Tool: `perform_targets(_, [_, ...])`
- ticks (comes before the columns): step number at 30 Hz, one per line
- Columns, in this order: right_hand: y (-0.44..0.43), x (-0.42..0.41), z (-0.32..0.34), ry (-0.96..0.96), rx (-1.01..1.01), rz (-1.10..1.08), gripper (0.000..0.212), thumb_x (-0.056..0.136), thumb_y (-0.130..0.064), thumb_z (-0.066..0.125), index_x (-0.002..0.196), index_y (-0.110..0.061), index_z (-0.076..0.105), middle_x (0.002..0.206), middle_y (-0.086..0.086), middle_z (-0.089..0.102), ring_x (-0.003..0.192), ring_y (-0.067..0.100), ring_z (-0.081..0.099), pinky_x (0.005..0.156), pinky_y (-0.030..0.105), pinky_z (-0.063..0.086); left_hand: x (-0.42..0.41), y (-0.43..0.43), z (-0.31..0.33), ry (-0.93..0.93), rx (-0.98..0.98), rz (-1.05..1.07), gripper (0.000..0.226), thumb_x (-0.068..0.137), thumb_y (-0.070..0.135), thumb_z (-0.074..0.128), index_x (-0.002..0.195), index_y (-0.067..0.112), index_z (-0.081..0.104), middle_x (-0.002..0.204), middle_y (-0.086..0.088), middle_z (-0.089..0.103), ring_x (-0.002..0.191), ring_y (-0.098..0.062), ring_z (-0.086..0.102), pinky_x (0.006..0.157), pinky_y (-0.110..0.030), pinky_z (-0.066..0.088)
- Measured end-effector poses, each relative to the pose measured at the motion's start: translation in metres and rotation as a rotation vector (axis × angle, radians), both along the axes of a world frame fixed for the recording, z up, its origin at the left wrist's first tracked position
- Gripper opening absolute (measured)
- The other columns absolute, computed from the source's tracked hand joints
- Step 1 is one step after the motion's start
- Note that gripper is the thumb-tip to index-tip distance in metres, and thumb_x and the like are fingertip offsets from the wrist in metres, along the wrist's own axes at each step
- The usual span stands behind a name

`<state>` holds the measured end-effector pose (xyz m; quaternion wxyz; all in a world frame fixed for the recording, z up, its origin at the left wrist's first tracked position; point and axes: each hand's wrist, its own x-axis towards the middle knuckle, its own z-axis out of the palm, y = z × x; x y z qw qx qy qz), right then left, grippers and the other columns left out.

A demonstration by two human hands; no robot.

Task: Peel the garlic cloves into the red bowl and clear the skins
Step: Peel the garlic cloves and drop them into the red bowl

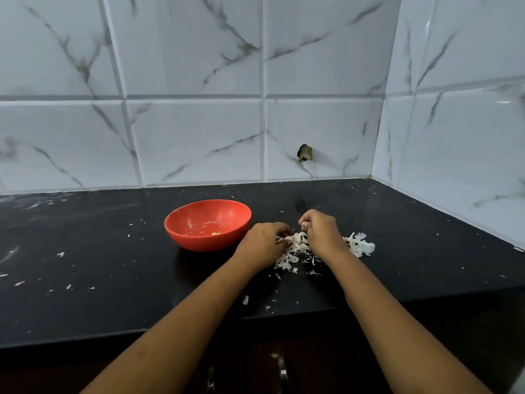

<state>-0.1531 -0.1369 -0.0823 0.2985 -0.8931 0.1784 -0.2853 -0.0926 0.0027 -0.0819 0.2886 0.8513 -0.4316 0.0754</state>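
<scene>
On a black kitchen countertop (113,280), a person's two hands work over a heap of white garlic skins (297,248) just right of a red bowl (181,237). The right hand (322,233) curls its fingers and pinches a small pale piece (304,225) above the heap; clove or skin cannot be told. The left hand (262,244) bends its fingers down into the skins; whether it grips any is unclear. The bowl holds a yellowish bit (216,233) and scraps. Loose flakes (60,254) dot the counter.
</scene>
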Motion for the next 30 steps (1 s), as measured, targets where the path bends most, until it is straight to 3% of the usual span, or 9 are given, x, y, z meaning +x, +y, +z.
perform_targets(4, [0.000, -0.003, -0.002, 0.077, -0.077, -0.037, 0.017, 0.094, -0.001, 0.049, 0.106, -0.006, 0.060, 0.105, 0.016, 0.064, 0.093, 0.029, 0.061, 0.077, 0.033, 0.048, -0.002, -0.012, 0.002, -0.145, 0.138, -0.040, 0.033, 0.095, 0.026, 0.050, 0.125, 0.037, 0.058, 0.120, 0.005, 0.060, 0.113, -0.017, 0.055, 0.088, -0.038, 0.049])
perform_targets(8, [0.000, -0.007, -0.003, 0.169, -0.138, -0.054, 0.022, 0.093, 0.002, 0.046, 0.113, -0.004, 0.052, 0.111, 0.016, 0.060, 0.100, 0.030, 0.059, 0.082, 0.035, 0.046, 0.000, -0.020, 0.001, -0.202, 0.267, -0.023, 0.030, 0.098, 0.026, 0.045, 0.123, 0.033, 0.060, 0.121, 0.003, 0.056, 0.115, -0.019, 0.052, 0.085, -0.038, 0.050])
perform_targets(17, [0.000, -0.006, -0.005, 0.118, -0.069, -0.032, 0.013, 0.095, -0.003, 0.047, 0.104, -0.011, 0.051, 0.102, 0.011, 0.062, 0.089, 0.022, 0.060, 0.077, 0.034, 0.050, 0.007, -0.021, 0.007, -0.110, 0.218, 0.003, 0.031, 0.087, 0.004, 0.053, 0.109, 0.021, 0.066, 0.109, -0.005, 0.065, 0.102, -0.025, 0.060, 0.085, -0.037, 0.050])
perform_targets(23, [0.000, -0.008, -0.004, 0.090, -0.067, 0.022, 0.007, 0.092, -0.020, 0.062, 0.088, -0.020, 0.056, 0.087, 0.001, 0.065, 0.078, 0.017, 0.060, 0.067, 0.028, 0.044, 0.006, -0.015, 0.004, -0.039, -0.072, 0.007, 0.018, 0.085, 0.008, 0.065, 0.101, 0.014, 0.070, 0.096, -0.006, 0.070, 0.092, -0.023, 0.063, 0.084, -0.035, 0.050])
perform_targets(27, [0.000, -0.006, -0.004, 0.058, -0.065, 0.100, 0.010, 0.096, -0.023, 0.057, 0.092, -0.018, 0.065, 0.084, -0.003, 0.064, 0.080, 0.017, 0.062, 0.073, 0.033, 0.050, 0.008, -0.007, 0.007, 0.192, -0.336, 0.019, 0.019, 0.084, -0.002, 0.065, 0.097, 0.011, 0.068, 0.087, -0.007, 0.067, 0.077, -0.020, 0.066, 0.076, -0.031, 0.056])
perform_targets(30, [0.001, -0.005, -0.004, -0.001, -0.059, 0.131, 0.012, 0.095, -0.018, 0.057, 0.090, -0.021, 0.068, 0.077, -0.011, 0.061, 0.071, 0.010, 0.060, 0.070, 0.028, 0.048, 0.003, -0.002, 0.008, 0.468, -0.482, 0.003, 0.019, 0.089, -0.006, 0.058, 0.097, 0.010, 0.064, 0.076, -0.007, 0.065, 0.067, -0.018, 0.064, 0.068, -0.030, 0.058])
